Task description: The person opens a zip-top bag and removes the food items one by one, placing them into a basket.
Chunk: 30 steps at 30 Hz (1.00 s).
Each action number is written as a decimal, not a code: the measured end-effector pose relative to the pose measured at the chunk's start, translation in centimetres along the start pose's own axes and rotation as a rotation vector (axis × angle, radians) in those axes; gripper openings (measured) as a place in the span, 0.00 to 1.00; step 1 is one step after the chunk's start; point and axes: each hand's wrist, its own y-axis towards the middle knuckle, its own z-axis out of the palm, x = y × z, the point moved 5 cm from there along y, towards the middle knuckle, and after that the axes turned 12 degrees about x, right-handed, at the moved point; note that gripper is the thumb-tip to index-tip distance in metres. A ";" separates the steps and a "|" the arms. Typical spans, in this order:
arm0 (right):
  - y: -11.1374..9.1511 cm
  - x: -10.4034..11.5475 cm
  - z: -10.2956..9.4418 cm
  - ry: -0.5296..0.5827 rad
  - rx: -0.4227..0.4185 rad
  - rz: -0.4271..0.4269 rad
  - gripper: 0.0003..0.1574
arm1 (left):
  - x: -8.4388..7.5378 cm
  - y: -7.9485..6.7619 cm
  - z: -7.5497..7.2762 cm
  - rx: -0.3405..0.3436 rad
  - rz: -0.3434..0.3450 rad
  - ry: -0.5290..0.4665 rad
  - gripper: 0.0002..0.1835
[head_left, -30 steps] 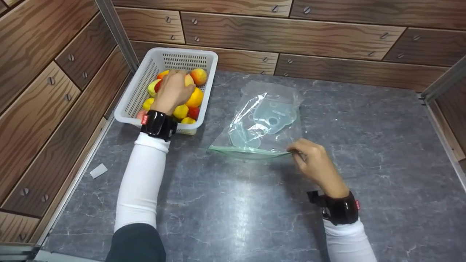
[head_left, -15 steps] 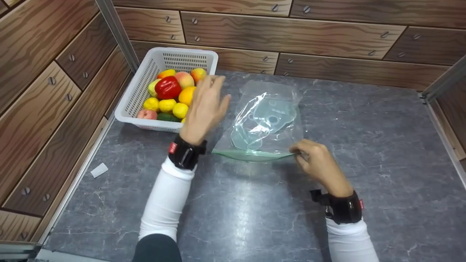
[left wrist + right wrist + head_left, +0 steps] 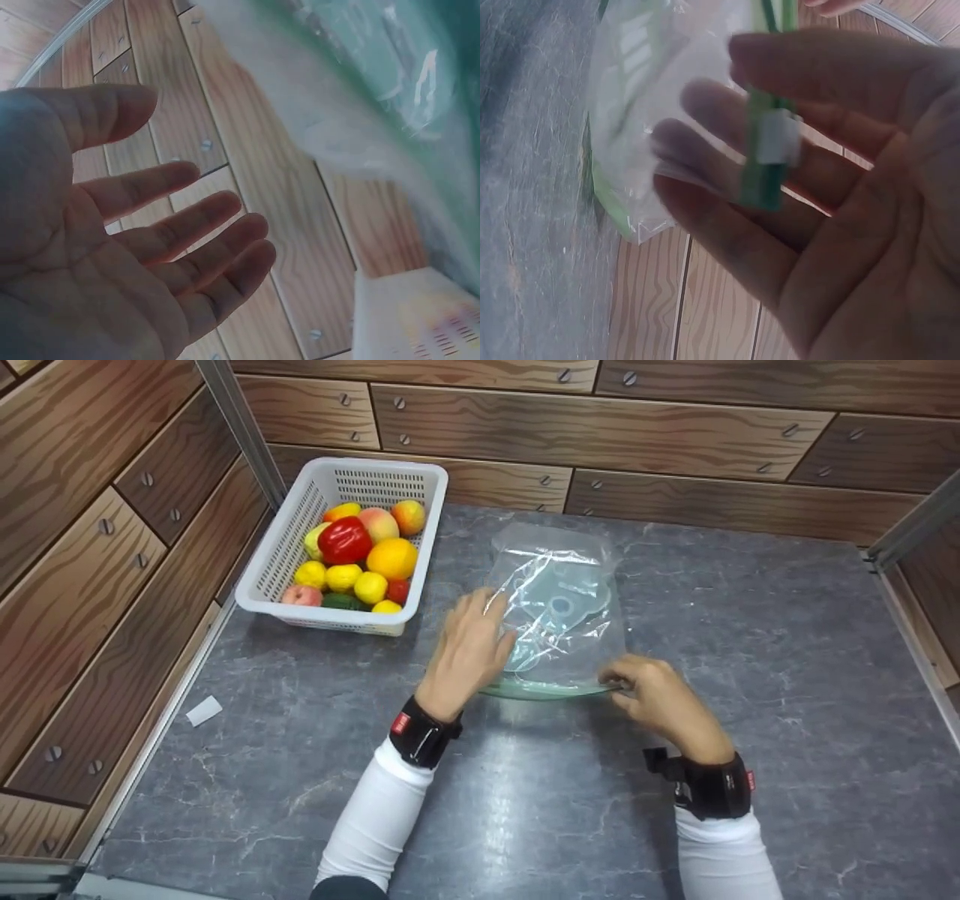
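Observation:
A clear zip bag (image 3: pixel 577 652) with a green seal strip lies on the grey surface, its mouth toward me. A pale cartoon print shows on it. My right hand (image 3: pixel 664 701) pinches the mouth's right corner; in the right wrist view, the green strip (image 3: pixel 763 187) and a small white slider (image 3: pixel 776 136) show between thumb and fingers. Over the bag's left edge is my left hand (image 3: pixel 466 652), fingers extended. From the left wrist view, its palm (image 3: pixel 82 277) holds nothing and the bag (image 3: pixel 337 142) is apart from the fingertips. The left mouth corner is hidden in the head view.
A white slotted basket (image 3: pixel 330 622) stands at the back left. Inside are a red bell pepper (image 3: pixel 345 541), an orange (image 3: pixel 392 559), a peach (image 3: pixel 379 523), lemons (image 3: pixel 343 577) and other produce. A small white paper piece (image 3: pixel 204 711) lies left. Wood-patterned walls (image 3: pixel 675 439) border the surface.
My left hand has left the basket and moved right and nearer to me, to the bag's left edge. The right hand keeps its pinch; the bag mouth has shifted slightly toward me.

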 end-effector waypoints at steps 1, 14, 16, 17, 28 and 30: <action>-0.1 -0.1 0.0 0.002 0.030 0.016 0.13 | 0.0 -0.1 0.4 0.019 -0.004 0.008 0.27; -0.7 -1.1 0.0 0.016 0.152 0.119 0.20 | 1.4 -0.3 4.2 0.145 0.107 0.077 0.30; -0.3 -1.1 -0.1 0.013 0.109 0.116 0.22 | 1.9 -0.3 4.6 0.149 0.104 0.098 0.30; 0.0 -1.1 -0.1 0.014 0.084 0.119 0.23 | 2.1 -0.3 4.8 0.152 0.096 0.108 0.31; 2.4 -2.6 0.4 -0.086 -0.172 0.157 0.40 | 3.4 1.1 6.6 0.259 -0.074 0.112 0.37; 2.7 -2.9 0.4 -0.107 -0.188 0.169 0.42 | 3.2 1.4 6.4 0.227 -0.067 0.116 0.39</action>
